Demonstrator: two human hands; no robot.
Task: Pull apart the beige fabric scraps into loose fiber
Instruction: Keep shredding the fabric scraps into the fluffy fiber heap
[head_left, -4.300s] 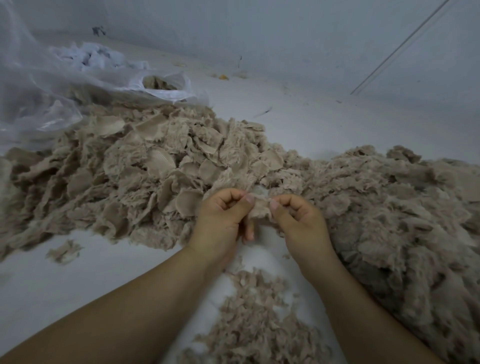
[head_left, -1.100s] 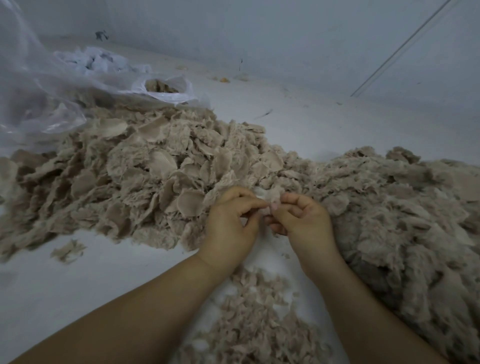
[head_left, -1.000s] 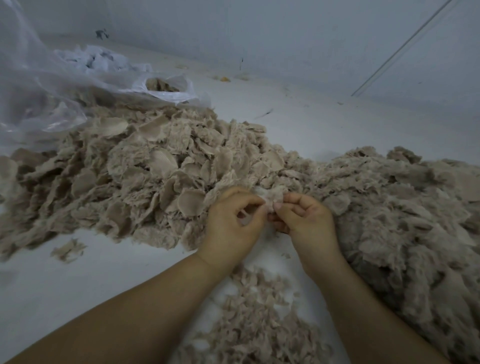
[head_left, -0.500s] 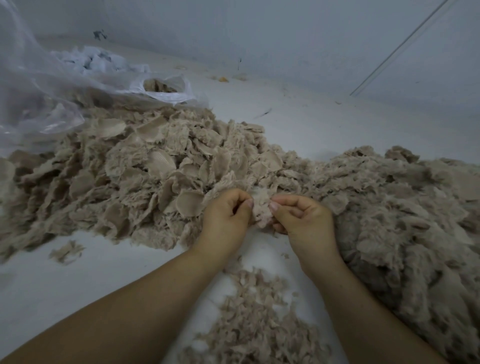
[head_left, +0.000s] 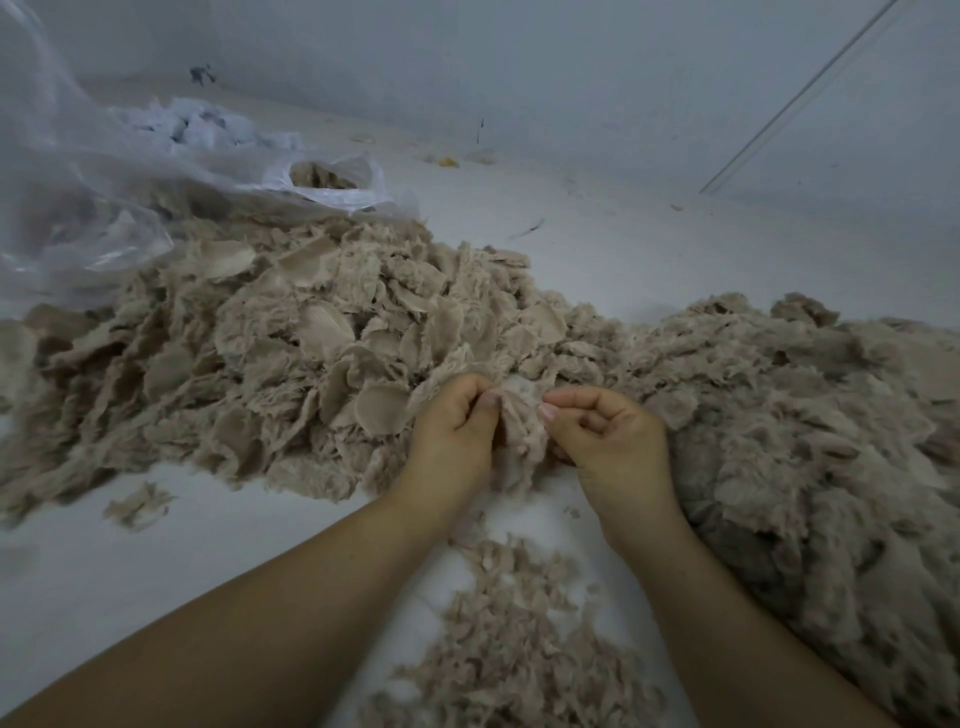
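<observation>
My left hand (head_left: 457, 431) and right hand (head_left: 608, 441) each pinch one scrap (head_left: 522, 426); it looks soft, light, easily torn, so I grip opposite edges.

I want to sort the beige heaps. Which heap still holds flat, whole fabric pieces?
The big beige heap on the left, beside the clear plastic bag: it shows smooth rounded pieces, the right heap only fluff.

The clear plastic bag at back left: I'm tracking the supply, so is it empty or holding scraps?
Holding scraps: beige pieces show inside the open mouth of the clear plastic bag.
</observation>
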